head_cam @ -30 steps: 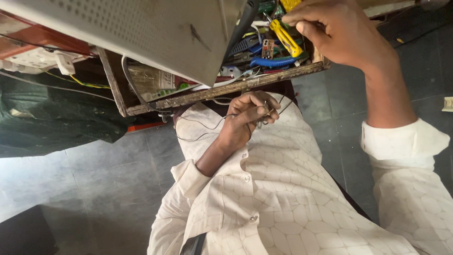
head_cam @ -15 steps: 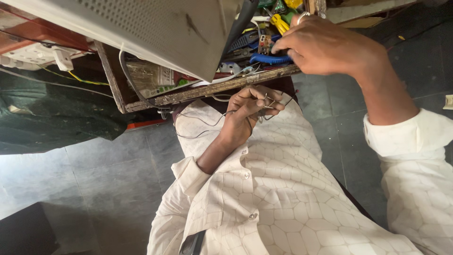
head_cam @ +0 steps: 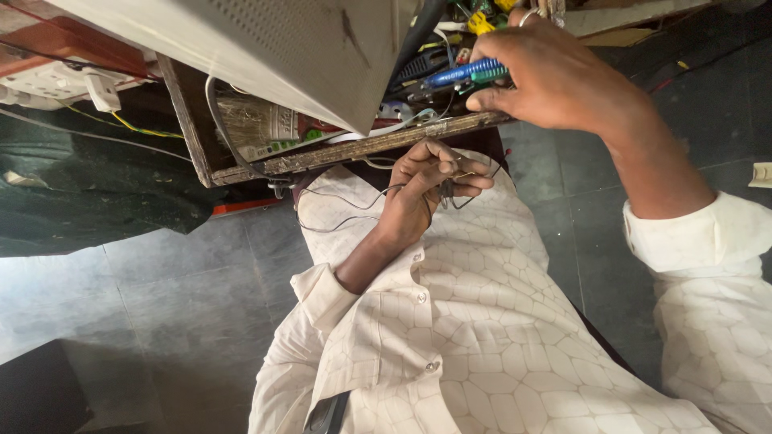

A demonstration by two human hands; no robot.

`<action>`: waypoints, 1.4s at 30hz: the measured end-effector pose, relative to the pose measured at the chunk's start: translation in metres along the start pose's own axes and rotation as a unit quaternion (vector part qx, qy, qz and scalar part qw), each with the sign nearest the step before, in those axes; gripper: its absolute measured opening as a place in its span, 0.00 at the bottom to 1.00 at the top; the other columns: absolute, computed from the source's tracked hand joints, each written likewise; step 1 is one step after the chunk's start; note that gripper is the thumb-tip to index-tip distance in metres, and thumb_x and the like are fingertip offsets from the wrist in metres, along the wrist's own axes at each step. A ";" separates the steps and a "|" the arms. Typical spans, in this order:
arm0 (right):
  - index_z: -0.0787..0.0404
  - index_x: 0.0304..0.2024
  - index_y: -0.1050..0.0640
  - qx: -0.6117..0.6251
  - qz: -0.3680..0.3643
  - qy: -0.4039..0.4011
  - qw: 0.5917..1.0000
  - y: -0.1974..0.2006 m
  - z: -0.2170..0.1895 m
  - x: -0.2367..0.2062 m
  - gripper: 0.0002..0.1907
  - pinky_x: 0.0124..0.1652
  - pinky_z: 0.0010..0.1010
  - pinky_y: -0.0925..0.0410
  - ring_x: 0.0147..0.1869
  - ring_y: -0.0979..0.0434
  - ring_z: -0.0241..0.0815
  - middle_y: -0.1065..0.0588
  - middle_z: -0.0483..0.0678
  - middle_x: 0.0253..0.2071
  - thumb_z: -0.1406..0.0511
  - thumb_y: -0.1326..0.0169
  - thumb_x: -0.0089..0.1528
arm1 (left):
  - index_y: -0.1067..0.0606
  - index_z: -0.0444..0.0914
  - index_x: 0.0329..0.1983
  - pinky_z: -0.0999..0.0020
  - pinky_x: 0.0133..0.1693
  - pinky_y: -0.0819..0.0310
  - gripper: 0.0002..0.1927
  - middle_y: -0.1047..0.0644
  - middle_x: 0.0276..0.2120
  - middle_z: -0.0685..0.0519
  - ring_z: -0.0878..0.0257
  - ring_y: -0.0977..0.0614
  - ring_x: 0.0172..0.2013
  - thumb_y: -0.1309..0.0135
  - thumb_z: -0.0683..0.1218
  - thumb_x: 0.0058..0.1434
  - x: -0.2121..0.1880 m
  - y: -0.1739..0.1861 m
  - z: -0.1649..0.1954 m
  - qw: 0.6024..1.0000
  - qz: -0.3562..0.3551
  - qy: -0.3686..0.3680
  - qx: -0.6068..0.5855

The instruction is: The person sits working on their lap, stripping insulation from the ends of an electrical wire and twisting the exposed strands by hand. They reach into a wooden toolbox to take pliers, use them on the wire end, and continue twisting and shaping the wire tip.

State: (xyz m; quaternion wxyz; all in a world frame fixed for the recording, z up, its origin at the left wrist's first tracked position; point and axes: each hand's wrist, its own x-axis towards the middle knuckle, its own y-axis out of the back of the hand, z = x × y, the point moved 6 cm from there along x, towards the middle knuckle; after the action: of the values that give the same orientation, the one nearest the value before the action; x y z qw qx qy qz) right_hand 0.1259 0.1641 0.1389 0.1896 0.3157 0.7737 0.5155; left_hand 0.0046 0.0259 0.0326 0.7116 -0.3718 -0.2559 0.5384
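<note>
My left hand [head_cam: 422, 189] is closed on a small dark part with thin black wires [head_cam: 346, 201] that loop out to the left, just below the front edge of a wooden tray [head_cam: 362, 149]. My right hand [head_cam: 555, 76] reaches into the tray at the upper right. Its fingers are closed around a blue-handled tool [head_cam: 454, 74], with a green-handled one beside it. Coloured wires and other tools fill the tray behind that hand. A ring shows on one finger. Both arms wear cream patterned sleeves.
A grey perforated metal casing [head_cam: 265, 40] lies over the tray's left part. A white power strip [head_cam: 48, 80] and a dark cloth [head_cam: 80, 193] are at the far left. Grey floor tiles [head_cam: 161, 305] lie below, and a black object sits at the bottom-left corner.
My right hand has come down from the yellow-handled tool at the tray's back and closed on the blue-handled one. My left hand has stayed where it was with the wires.
</note>
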 end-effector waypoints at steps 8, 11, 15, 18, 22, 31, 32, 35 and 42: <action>0.58 0.52 0.15 -0.012 -0.007 0.053 0.999 0.034 0.006 -0.025 0.21 0.41 0.42 0.32 0.37 0.23 0.47 0.20 0.51 0.36 0.58 0.31 0.58 | 0.28 0.36 0.46 0.54 0.53 0.18 0.06 0.20 0.51 0.36 0.48 0.15 0.51 0.54 0.43 0.76 0.002 0.001 -0.001 1.000 0.015 0.000 0.007; 0.63 0.48 0.16 0.028 0.066 0.097 0.993 0.051 0.004 -0.042 0.15 0.34 0.34 0.34 0.33 0.25 0.42 0.22 0.51 0.34 0.60 0.33 0.64 | 0.28 0.36 0.46 0.54 0.52 0.18 0.05 0.20 0.50 0.36 0.48 0.15 0.50 0.51 0.43 0.77 0.002 0.000 -0.003 1.000 0.019 -0.008 0.016; 0.72 0.41 0.19 0.116 0.197 0.075 0.971 0.056 0.008 -0.061 0.13 0.23 0.31 0.41 0.25 0.29 0.39 0.24 0.54 0.29 0.65 0.35 0.65 | 0.28 0.36 0.47 0.55 0.53 0.18 0.05 0.20 0.50 0.38 0.49 0.15 0.50 0.52 0.43 0.77 0.002 -0.002 -0.003 0.999 0.020 -0.016 0.040; 0.64 0.44 0.23 0.448 0.161 0.054 0.878 0.025 0.012 -0.075 0.14 0.22 0.20 0.41 0.17 0.34 0.23 0.21 0.46 0.32 0.60 0.39 0.63 | 0.29 0.37 0.48 0.56 0.54 0.18 0.05 0.20 0.50 0.39 0.51 0.15 0.51 0.52 0.43 0.77 0.001 -0.004 -0.001 0.997 0.019 -0.026 0.076; 0.62 0.48 0.25 0.642 0.032 -0.043 0.765 -0.030 0.003 -0.114 0.14 0.18 0.18 0.38 0.16 0.33 0.24 0.17 0.50 0.38 0.63 0.38 0.64 | 0.29 0.36 0.49 0.58 0.54 0.18 0.03 0.20 0.50 0.40 0.53 0.15 0.51 0.51 0.41 0.76 -0.001 -0.005 -0.001 0.993 0.023 -0.031 0.116; 0.64 0.62 0.26 0.637 -0.106 -0.258 0.718 -0.088 -0.040 -0.162 0.26 0.21 0.23 0.33 0.26 0.28 0.32 0.20 0.54 0.44 0.63 0.43 0.63 | 0.29 0.30 0.52 0.60 0.53 0.18 0.06 0.20 0.51 0.38 0.51 0.15 0.51 0.51 0.39 0.75 0.000 0.002 -0.007 0.983 0.044 -0.031 0.175; 0.63 0.62 0.27 0.651 -0.116 -0.262 0.703 -0.088 -0.044 -0.160 0.26 0.27 0.27 0.26 0.33 0.20 0.36 0.19 0.53 0.46 0.62 0.44 0.62 | 0.29 0.30 0.52 0.60 0.53 0.18 0.07 0.20 0.51 0.38 0.51 0.16 0.51 0.51 0.39 0.75 0.000 0.003 -0.007 0.980 0.052 -0.031 0.190; 0.60 0.63 0.30 0.689 -0.120 -0.269 0.662 -0.081 -0.051 -0.153 0.28 0.38 0.36 0.18 0.47 0.14 0.47 0.20 0.53 0.51 0.62 0.43 0.60 | 0.30 0.32 0.52 0.60 0.56 0.17 0.07 0.20 0.52 0.40 0.53 0.16 0.53 0.51 0.40 0.75 0.000 0.003 -0.009 0.986 0.043 -0.049 0.154; 0.64 0.59 0.28 0.709 -0.147 -0.317 0.613 -0.096 -0.060 -0.146 0.25 0.34 0.35 0.20 0.42 0.14 0.44 0.21 0.51 0.47 0.61 0.44 0.61 | 0.29 0.31 0.52 0.58 0.56 0.18 0.06 0.20 0.47 0.41 0.55 0.16 0.51 0.50 0.38 0.76 -0.001 0.008 -0.010 0.986 0.051 -0.065 0.145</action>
State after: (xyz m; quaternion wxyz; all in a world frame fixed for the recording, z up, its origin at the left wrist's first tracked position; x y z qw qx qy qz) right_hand 0.1667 -0.0020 0.0698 0.2132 0.3774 0.8259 -0.3605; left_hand 0.0073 0.0237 0.0199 0.7111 -0.2416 -0.2018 0.6287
